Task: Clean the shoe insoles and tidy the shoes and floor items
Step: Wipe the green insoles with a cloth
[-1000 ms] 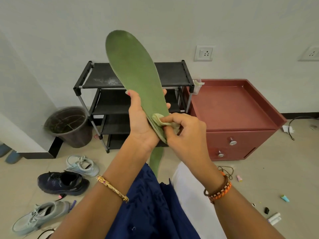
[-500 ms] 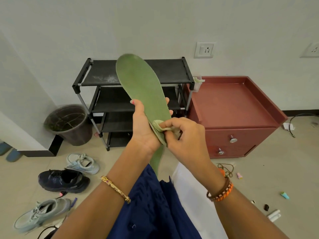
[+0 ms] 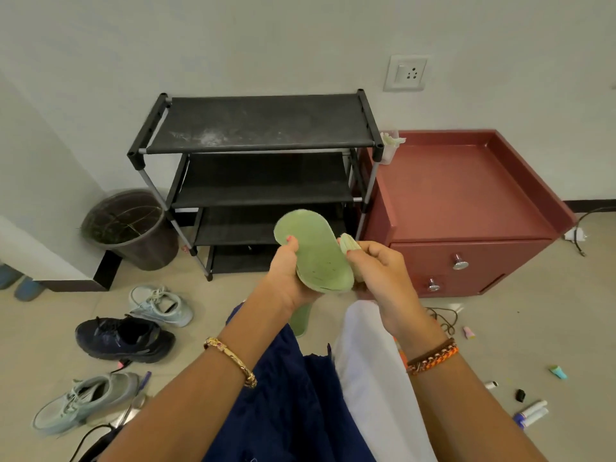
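Observation:
My left hand (image 3: 286, 275) grips a green insole (image 3: 313, 251) by its left edge and holds it tilted flat in front of me. My right hand (image 3: 383, 271) pinches a small folded pale-green cloth (image 3: 350, 245) against the insole's right edge. A second green insole (image 3: 301, 320) lies on the floor just below my hands, partly hidden. On the floor at left lie two light mint sneakers (image 3: 160, 305) (image 3: 83, 401) and a dark navy sneaker (image 3: 123, 338).
A black shoe rack (image 3: 263, 141) stands against the wall, a dark bin (image 3: 130, 228) to its left and a red cabinet (image 3: 466, 201) to its right. Small tubes and caps (image 3: 530, 411) and a cord (image 3: 443, 316) litter the floor at right.
The insole has come down from upright in front of the wall to a low, flatter tilt. My right hand with the cloth has slid off the face to the right edge.

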